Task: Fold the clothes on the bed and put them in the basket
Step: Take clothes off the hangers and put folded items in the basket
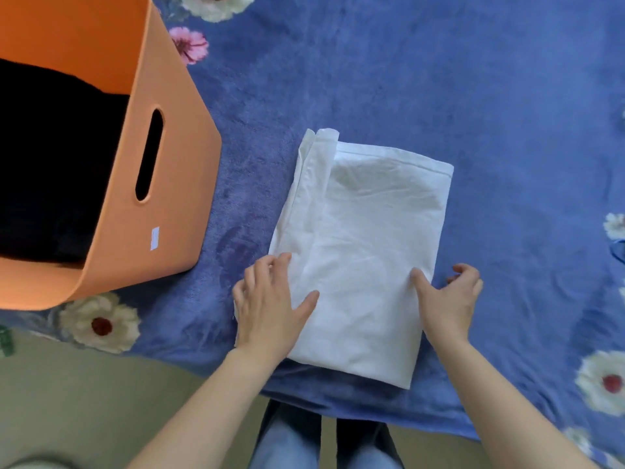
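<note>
Head view: left hand [270, 301] flat, fingers spread, and right hand [451, 299], fingers loosely curled, flank the folded white garment [358, 245] at the near edge of the bed [456, 79], likely for lifting.

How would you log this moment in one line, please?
left hand: flat on folded white garment | right hand: thumb on its right edge | orange basket: dark clothes inside

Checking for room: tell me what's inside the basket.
Inside the basket lies black cloth. Anything beneath it is covered, and the basket's left part is out of frame.
</note>
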### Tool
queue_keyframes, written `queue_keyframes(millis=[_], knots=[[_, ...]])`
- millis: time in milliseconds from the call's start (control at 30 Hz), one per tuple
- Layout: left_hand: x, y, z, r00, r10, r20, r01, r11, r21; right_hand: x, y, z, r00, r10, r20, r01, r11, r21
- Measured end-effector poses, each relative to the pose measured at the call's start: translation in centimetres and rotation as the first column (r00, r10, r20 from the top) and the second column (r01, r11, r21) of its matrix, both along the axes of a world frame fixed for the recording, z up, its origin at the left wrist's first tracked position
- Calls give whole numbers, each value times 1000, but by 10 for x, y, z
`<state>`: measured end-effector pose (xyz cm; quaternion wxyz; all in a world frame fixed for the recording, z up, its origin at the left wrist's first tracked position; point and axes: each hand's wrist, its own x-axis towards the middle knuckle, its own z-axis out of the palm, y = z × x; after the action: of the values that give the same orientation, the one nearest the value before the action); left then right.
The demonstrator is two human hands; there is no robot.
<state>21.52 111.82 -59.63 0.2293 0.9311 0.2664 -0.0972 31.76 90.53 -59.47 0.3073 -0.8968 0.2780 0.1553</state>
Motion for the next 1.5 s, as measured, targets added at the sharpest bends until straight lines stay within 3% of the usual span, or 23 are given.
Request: queue_keyframes(millis=[67, 100, 167, 200, 233, 433, 567, 700, 800, 967, 1033, 1133, 1167, 1267, 1367, 1500], knots=[[14, 1, -7, 995, 91, -37, -93, 994, -65, -5, -8, -5, 997, -13, -75, 17, 998, 55], [21, 6, -8, 972, 233, -24, -234, 955, -183, -6, -11, -7, 996, 0, -91, 9, 995, 97], [29, 19, -8, 837, 543, -71, -512, 731, -451, -6, -17, -10, 996, 25, -90, -12, 989, 144], [29, 25, -9, 773, 626, -101, -581, 634, -511, -4, -18, -10, 995, 40, -88, -27, 989, 147], [27, 29, -8, 752, 648, -122, -606, 606, -515, -3, -18, -10, 995, 52, -90, -39, 989, 146], [54, 21, -1, 776, 630, -19, -575, 694, -433, 6, -11, -16, 996, 55, -72, -46, 991, 123], [91, 26, -7, 879, 470, 77, -415, 836, -359, 16, -8, -15, 996, 76, -46, -68, 987, 146], [101, 48, -20, 809, 583, 77, -539, 786, -303, 25, -15, -14, 994, 106, -34, -101, 986, 132], [86, 46, -12, 840, 532, 104, -492, 829, -267, 20, -24, -14, 998, 27, -53, -16, 979, 204], [31, 32, 0, 927, 349, -137, -374, 877, -300, -5, -34, -1, 963, 29, -267, 100, 884, 457], [9, 28, -2, 931, 283, -230, -345, 889, -302, -16, -39, 2, 915, 142, -378, 81, 852, 517], [-13, 22, -1, 937, 220, -271, -295, 914, -280, -46, -43, 6, 769, 347, -536, 18, 827, 561], [-17, 21, 1, 939, 240, -247, -313, 893, -323, -54, -45, 7, 744, 364, -560, 38, 815, 579], [-26, 15, 12, 877, 417, -238, -476, 693, -542, -63, -59, 11, 724, 330, -606, 129, 798, 588], [-44, 6, 17, 826, 401, -397, -564, 560, -607, -57, -78, 24, 651, 375, -660, 130, 801, 584], [-64, -11, 33, 707, 330, -626, -707, 290, -645, -42, -102, 48, 559, 489, -669, 42, 790, 612]])
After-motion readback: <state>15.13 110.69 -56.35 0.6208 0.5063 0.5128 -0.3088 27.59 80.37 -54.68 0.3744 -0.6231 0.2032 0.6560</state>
